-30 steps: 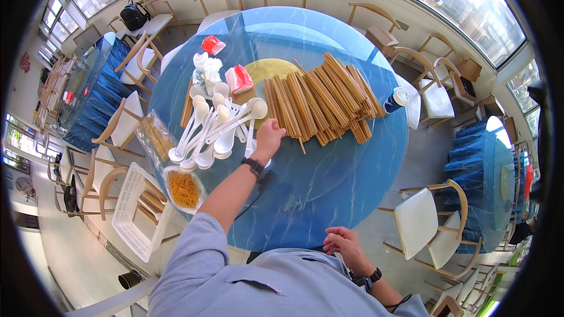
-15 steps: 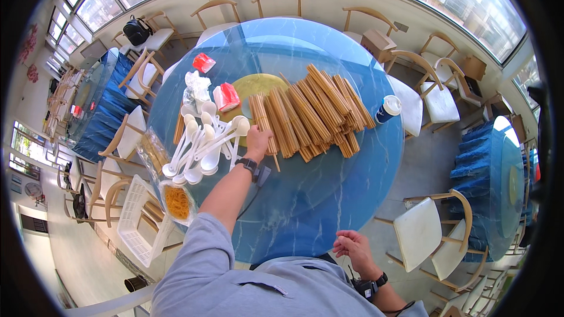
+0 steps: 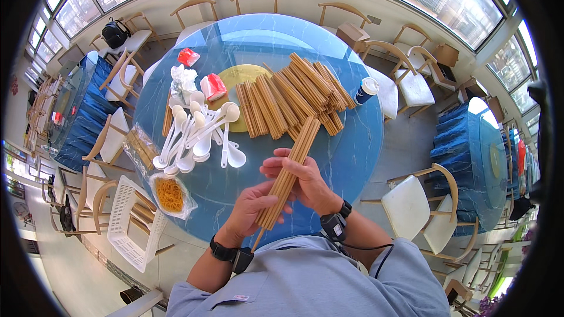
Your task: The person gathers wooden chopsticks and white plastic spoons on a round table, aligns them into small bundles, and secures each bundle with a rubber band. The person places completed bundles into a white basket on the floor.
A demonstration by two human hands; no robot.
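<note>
A bundle of brown chopsticks (image 3: pixel 292 170) is held slantwise over the near part of the round table. My left hand (image 3: pixel 251 206) grips it near the lower end, thumb on top. Higher up the bundle, my right hand (image 3: pixel 308 183) is wrapped round it from the right. One stick pokes out below the others at the lower end. Beyond my hands lies a large pile of chopsticks (image 3: pixel 294 97), stacked in bundles. White spoons (image 3: pixel 197 135) lie heaped left of the pile, and a clear bag of orange rubber bands (image 3: pixel 169 194) rests at the table's left edge.
The blue marbled table (image 3: pixel 329 199) carries two red-and-white packets, one of them a packet (image 3: pixel 213 87) near the spoons. A lidded cup (image 3: pixel 366 90) stands at the right edge. A white plastic basket (image 3: pixel 132 223) sits at lower left. Wooden chairs (image 3: pixel 414 214) surround the table.
My left hand has lifted a bundle from the pile's left side and drawn it toward me. My right hand has come up from the near right and closed on it too.
</note>
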